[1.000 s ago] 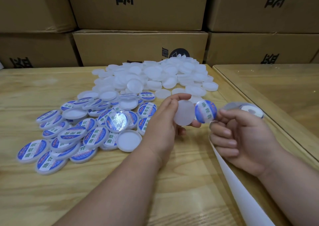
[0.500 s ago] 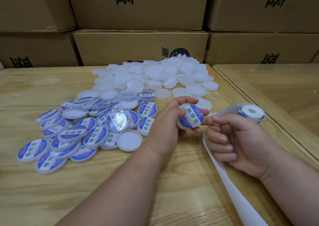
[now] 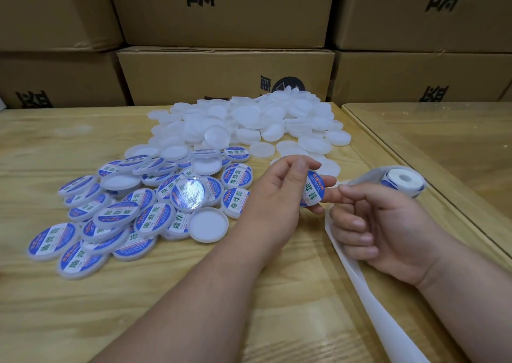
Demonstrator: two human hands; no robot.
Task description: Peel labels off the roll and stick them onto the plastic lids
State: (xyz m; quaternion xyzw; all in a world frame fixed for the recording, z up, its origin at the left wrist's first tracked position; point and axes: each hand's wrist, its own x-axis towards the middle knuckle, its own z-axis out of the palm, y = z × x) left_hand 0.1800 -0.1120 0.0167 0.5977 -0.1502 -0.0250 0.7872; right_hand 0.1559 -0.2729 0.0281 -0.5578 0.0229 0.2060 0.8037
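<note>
My left hand (image 3: pixel 279 196) pinches a white plastic lid (image 3: pixel 312 188) by its edge, and a blue and white round label covers its face. My right hand (image 3: pixel 371 221) sits just right of it with its index finger stretched toward the lid; the other fingers curl over the white backing strip (image 3: pixel 368 288). The label roll (image 3: pixel 403 181) lies behind that hand on the table. A pile of bare white lids (image 3: pixel 249 124) lies at the back. Several labelled lids (image 3: pixel 124 210) are heaped at the left.
Stacked cardboard boxes (image 3: pixel 221 74) wall off the far side of the wooden table (image 3: pixel 83 307). A second table with a glass top (image 3: pixel 443 146) adjoins on the right. The backing strip trails off toward the bottom right.
The label went from my right fingers onto the lid held in my left hand. My right hand has let go of the label and drawn slightly back, its index finger still at the lid.
</note>
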